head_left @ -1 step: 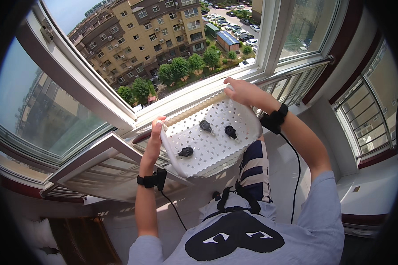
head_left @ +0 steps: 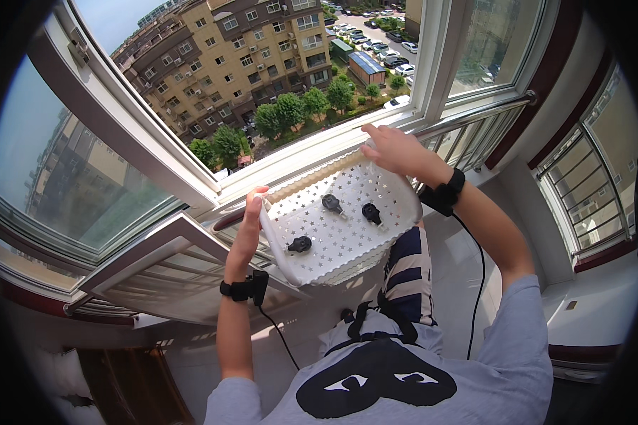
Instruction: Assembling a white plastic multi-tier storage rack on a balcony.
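A white plastic basket (head_left: 281,255) with star-shaped holes and a wavy rim is held between my two hands, tilted, just inside an open window. Its left end rim is gripped by my left hand (head_left: 246,230), with the thumb over the edge. At the far right corner my right hand (head_left: 395,151) is closed over the rim. On the basket floor lie three small black pieces with pale ends: one black piece (head_left: 300,244) at left, another black piece (head_left: 332,203) near the middle, and a third black piece (head_left: 371,212) at right. What exactly they are is unclear.
Beyond the basket runs a white window sill (head_left: 312,151), with a building and parked cars far below outside. A metal railing (head_left: 475,117) is at the right. At the left, a framed screen panel (head_left: 184,265) leans inward. Black cables (head_left: 480,283) hang from both wrist straps.
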Available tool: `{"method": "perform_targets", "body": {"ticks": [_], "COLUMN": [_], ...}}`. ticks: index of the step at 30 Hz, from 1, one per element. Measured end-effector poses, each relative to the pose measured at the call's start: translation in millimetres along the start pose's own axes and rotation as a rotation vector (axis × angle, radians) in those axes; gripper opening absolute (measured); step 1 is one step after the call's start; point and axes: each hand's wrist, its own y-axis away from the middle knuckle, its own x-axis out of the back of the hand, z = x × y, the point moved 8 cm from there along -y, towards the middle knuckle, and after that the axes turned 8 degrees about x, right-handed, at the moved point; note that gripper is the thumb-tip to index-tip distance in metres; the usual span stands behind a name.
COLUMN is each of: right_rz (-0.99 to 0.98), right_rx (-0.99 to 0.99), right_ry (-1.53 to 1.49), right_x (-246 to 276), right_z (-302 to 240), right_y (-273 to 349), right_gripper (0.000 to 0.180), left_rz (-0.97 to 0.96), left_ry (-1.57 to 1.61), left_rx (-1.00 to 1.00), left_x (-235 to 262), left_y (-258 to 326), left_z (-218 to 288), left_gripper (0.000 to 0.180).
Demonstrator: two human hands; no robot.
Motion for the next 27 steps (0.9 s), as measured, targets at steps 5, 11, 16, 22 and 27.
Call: {"method": "perform_targets", "body": {"ticks": [5,11,16,22,27], "right_rz": [0.033,0.241,0.064,0.077,0.031], "right_rx": [0.409,0.338,0.146,0.181,0.176], "right_ry": [0.289,0.394,0.144,0.14,0.044], "right_x": [4.0,-27.8,-42.6,-56.0,-74.0], "right_z": [-92.7,-130.5,-119.5,-98.2,-119.9], "right_y": [94.9,149.4,134.7,129.3,106.4], "right_gripper": [0.052,0.051,0.046,0.047,0.044], "left_rz": [-0.01,-0.195,-0.075,-0.049,-0.078], "left_ry": [0.087,0.224,0.217,0.257,0.288], "left_rx": [0.059,0.171,0.152,0.119,0.141], "left_x": [1.9,-5.8,-3.1,-37.3,-17.4], "left_y": [16.1,37.5,58.7,70.1,65.4], "left_z": [-14.5,-4.3,3.1,-8.1,-28.6], "left_gripper": [0.081,0.095,0.095,0.093,0.093]}}
